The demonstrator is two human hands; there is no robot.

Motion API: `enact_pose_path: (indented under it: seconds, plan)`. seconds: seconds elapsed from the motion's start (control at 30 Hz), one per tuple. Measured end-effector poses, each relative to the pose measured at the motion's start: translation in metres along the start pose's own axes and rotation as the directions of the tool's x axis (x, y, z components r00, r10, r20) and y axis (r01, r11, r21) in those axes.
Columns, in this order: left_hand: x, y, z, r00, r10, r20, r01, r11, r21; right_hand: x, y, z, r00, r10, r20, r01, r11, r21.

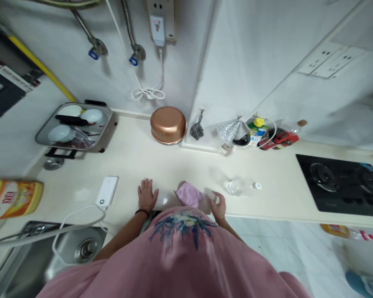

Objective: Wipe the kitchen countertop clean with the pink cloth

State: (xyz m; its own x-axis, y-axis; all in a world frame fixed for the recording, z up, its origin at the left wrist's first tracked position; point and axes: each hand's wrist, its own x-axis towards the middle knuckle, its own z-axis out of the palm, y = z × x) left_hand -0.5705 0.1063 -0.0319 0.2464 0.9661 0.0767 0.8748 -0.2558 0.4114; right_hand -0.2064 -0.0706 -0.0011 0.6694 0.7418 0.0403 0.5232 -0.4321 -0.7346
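Observation:
My left hand (pixel 147 196) lies flat on the cream countertop (pixel 133 157), fingers spread, with a dark band at its wrist. A folded pinkish-purple cloth (pixel 190 194) sits at the counter's front edge, between my two hands and partly hidden by my pink top. Just right of the cloth, my right hand (pixel 218 206) rests near the edge, slightly blurred, its fingers apart and nothing visible in them. Beyond that hand is a clear bottle (pixel 235 187) with a white cap, apart from the fingers.
A copper-coloured pot (pixel 168 124) stands by the wall. Bowls fill a rectangular pan (pixel 107 128) at back left. A white power bank (pixel 107 190) with a cable lies near the sink (pixel 65 252). To the right are a scouring ball (pixel 197 131) and a black gas stove (pixel 345 186).

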Motion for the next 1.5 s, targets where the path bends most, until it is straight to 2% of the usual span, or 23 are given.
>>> enact_pose_path:
  seconds: [0.03,0.07,0.1,0.13,0.2,0.3,0.4,0.5,0.6,0.7,0.8,0.9,0.97,1.03,1.13,1.2,1.3,1.4,1.5]
  plan:
    - [0.0,0.0,0.0,1.0,0.0,0.0,0.0,1.0,-0.002,0.003,0.01,-0.014,0.983,0.138,-0.119,-0.136,0.99,0.026]
    - [0.0,0.001,0.0,1.0,-0.001,0.001,0.001,1.0,-0.004,0.006,0.019,-0.028,0.946,0.244,-0.212,-0.238,0.97,0.055]
    - [0.0,0.002,0.0,1.0,-0.004,0.002,0.004,1.0,-0.005,0.012,0.028,-0.041,0.91,0.309,-0.278,-0.298,0.951,0.08]
    - [0.001,0.004,-0.001,1.0,-0.008,0.005,0.008,1.0,-0.005,0.019,0.036,-0.053,0.885,0.333,-0.325,-0.319,0.943,0.098]
    - [0.001,0.007,-0.003,1.0,-0.021,0.016,0.021,1.0,0.001,0.038,0.047,-0.073,0.882,0.297,-0.365,-0.271,0.955,0.122]
    - [0.001,0.011,-0.007,0.999,-0.043,0.034,0.042,0.999,0.016,0.073,0.054,-0.092,0.927,0.214,-0.308,-0.162,0.969,0.188]
    - [0.002,0.012,-0.009,0.998,-0.051,0.038,0.05,0.998,0.026,0.105,0.053,-0.1,0.962,0.209,-0.176,-0.159,0.953,0.258]
    - [0.002,0.011,-0.009,0.998,-0.052,0.034,0.051,0.998,0.03,0.129,0.046,-0.1,0.977,0.185,-0.111,-0.155,0.959,0.236]
    - [0.002,0.01,-0.008,0.998,-0.05,0.034,0.049,0.998,0.025,0.147,0.025,-0.091,0.994,0.096,-0.044,-0.091,0.992,0.091]
    - [0.002,0.009,-0.006,0.998,-0.048,0.034,0.047,0.999,0.013,0.158,-0.014,-0.067,0.985,-0.097,0.143,0.113,0.987,-0.11]
    - [0.002,0.008,-0.005,0.998,-0.047,0.034,0.047,0.999,0.008,0.156,-0.066,-0.03,0.888,-0.247,0.388,0.377,0.874,-0.307]
    - [0.002,0.008,-0.005,0.998,-0.051,0.032,0.05,0.999,0.005,0.144,-0.112,0.007,0.782,-0.289,0.553,0.55,0.738,-0.392]
    - [0.002,0.007,-0.005,0.998,-0.052,0.03,0.052,0.999,-0.005,0.137,-0.131,0.024,0.754,-0.297,0.586,0.595,0.686,-0.418]
    - [0.001,0.007,-0.005,0.998,-0.055,0.026,0.055,0.998,-0.014,0.134,-0.135,0.03,0.757,-0.287,0.587,0.597,0.669,-0.443]
    - [0.001,0.007,-0.004,0.998,-0.058,0.021,0.058,0.998,-0.021,0.137,-0.12,0.025,0.789,-0.269,0.553,0.552,0.706,-0.444]
    - [0.001,0.007,-0.004,0.998,-0.055,0.017,0.055,0.998,-0.027,0.142,-0.1,0.013,0.824,-0.272,0.498,0.492,0.779,-0.389]
    - [0.001,0.006,-0.004,0.999,-0.047,0.008,0.048,0.998,-0.032,0.152,-0.067,-0.012,0.9,-0.257,0.351,0.341,0.918,-0.203]
    - [0.001,0.006,-0.004,0.999,-0.052,0.009,0.052,0.999,-0.015,0.156,-0.031,-0.044,0.979,-0.137,0.153,0.147,0.988,-0.053]
    - [0.002,0.007,-0.003,0.998,-0.062,0.02,0.062,0.998,0.002,0.154,0.008,-0.075,0.997,0.05,-0.057,-0.047,0.998,0.052]
